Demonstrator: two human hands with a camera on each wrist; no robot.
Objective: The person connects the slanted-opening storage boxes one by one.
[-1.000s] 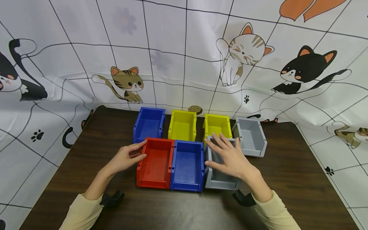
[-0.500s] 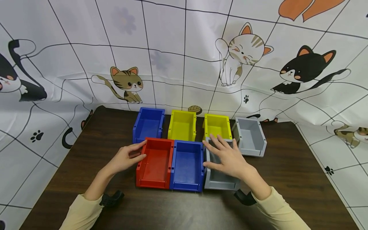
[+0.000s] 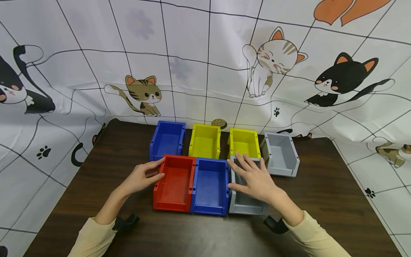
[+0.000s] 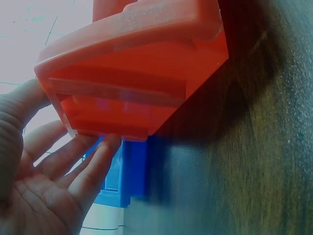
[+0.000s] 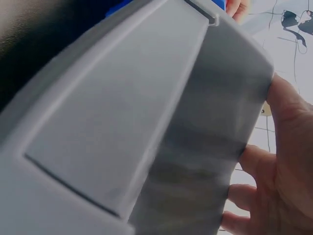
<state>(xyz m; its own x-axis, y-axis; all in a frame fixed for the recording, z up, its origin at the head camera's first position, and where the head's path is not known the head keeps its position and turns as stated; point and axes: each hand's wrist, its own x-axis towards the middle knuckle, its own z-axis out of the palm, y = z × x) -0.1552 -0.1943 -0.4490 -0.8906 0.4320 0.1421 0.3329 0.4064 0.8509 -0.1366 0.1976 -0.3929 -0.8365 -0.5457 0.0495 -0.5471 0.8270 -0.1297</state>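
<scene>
A red bin (image 3: 174,187), a blue bin (image 3: 210,185) and a grey bin (image 3: 245,205) stand in a front row, side by side. My left hand (image 3: 141,176) rests at the red bin's left side, thumb and index finger at its upper edge. In the left wrist view, its extended fingers lie along the red wall (image 4: 142,54). My right hand (image 3: 255,180) spreads over the front grey bin, thumb at its left rim and fingers toward its back. The right wrist view shows these fingertips along the grey edge (image 5: 107,107). That hand hides part of the bin.
Behind the front row stand another blue bin (image 3: 167,139), two yellow bins (image 3: 204,141) and a second grey bin (image 3: 280,151). All are on a dark wooden table (image 3: 327,200). A white cat-print cloth (image 3: 192,53) hangs behind it.
The front grey bin has moved slightly left with my right hand, narrowing its gap to the blue bin. My left hand stays at the red bin.
</scene>
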